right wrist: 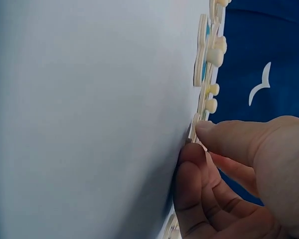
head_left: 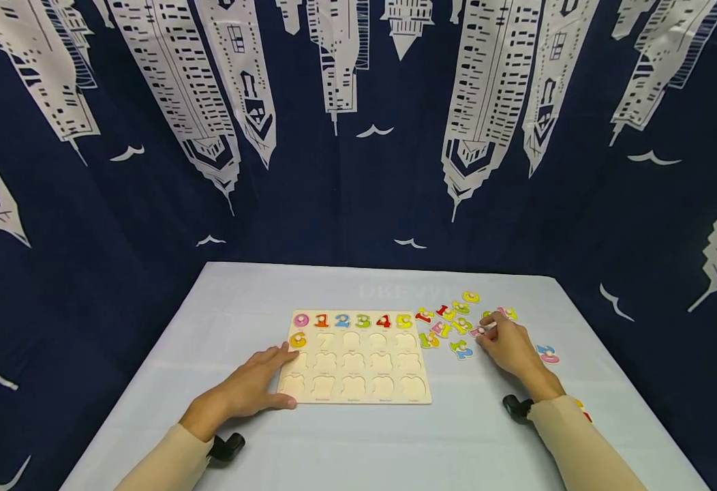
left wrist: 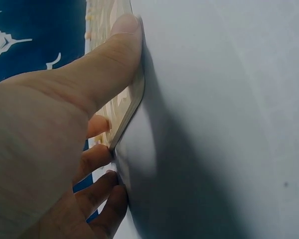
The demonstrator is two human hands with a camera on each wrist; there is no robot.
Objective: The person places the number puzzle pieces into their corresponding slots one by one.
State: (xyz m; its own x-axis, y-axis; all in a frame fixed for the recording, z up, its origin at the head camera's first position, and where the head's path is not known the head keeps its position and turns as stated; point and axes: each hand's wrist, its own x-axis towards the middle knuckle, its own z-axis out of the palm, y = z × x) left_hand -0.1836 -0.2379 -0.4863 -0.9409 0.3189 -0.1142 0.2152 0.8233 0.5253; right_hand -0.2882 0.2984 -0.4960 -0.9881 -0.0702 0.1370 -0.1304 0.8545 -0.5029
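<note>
Your left hand (head_left: 254, 390) lay flat on the table (head_left: 358, 443) against the left edge of the puzzle board (head_left: 355, 365), fingers straight and relaxed, thumb pressed along the board's near corner and fingertips (left wrist: 102, 158) touching its edge; it gripped nothing and only steadied the board. Your right hand (head_left: 510, 348) had reached into the loose number pieces (head_left: 450, 320) scattered just right of the board, and its thumb and forefinger were curled in a pinch on a pink number piece (head_left: 478, 331) lying flat on the table among them. From the wrist view the fingertips (right wrist: 209, 130) closed on the edge of that piece near its small peg; I could not tell which numeral it was. The piece looked like thin painted wood: light, stiff, and fairly smooth, so a pinch on the flat edge could have slipped, and the raised peg was probably the surer place to take hold. The board looked light enough to slide, which made your flat left hand useful. On the board, the top row and one yellow piece below it at the left were filled; the other recesses stood open.
</note>
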